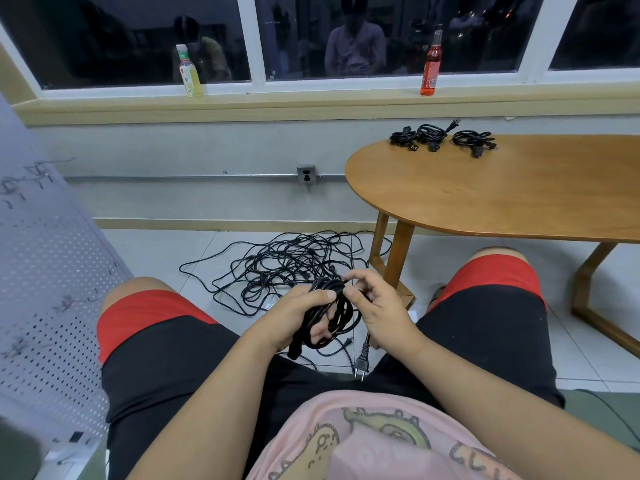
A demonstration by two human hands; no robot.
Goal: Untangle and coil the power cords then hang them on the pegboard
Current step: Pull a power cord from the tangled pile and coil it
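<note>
Low in the middle of the frame, between your knees, your left hand grips a coiled black cord, fingers curled through its loops. Your right hand pinches a strand at the coil's top edge, its other fingers bent. A two-pin plug hangs below the coil, just above your shorts.

Beyond your hands, a loose tangle of black cords sprawls on the pale tiled floor, its right edge reaching the nearest leg of the wooden desk. The desk fills the right of the frame, its rounded end pointing left. Three coiled cords sit in a row near its far edge, and the rest of the top is bare wood.

At the left edge, the white pegboard stands close beside your left knee, with hooks on it. Open tile lies between the pegboard and the tangle.

On the far wall is a socket. Above it, a window sill carries a yellow bottle and a red bottle.
</note>
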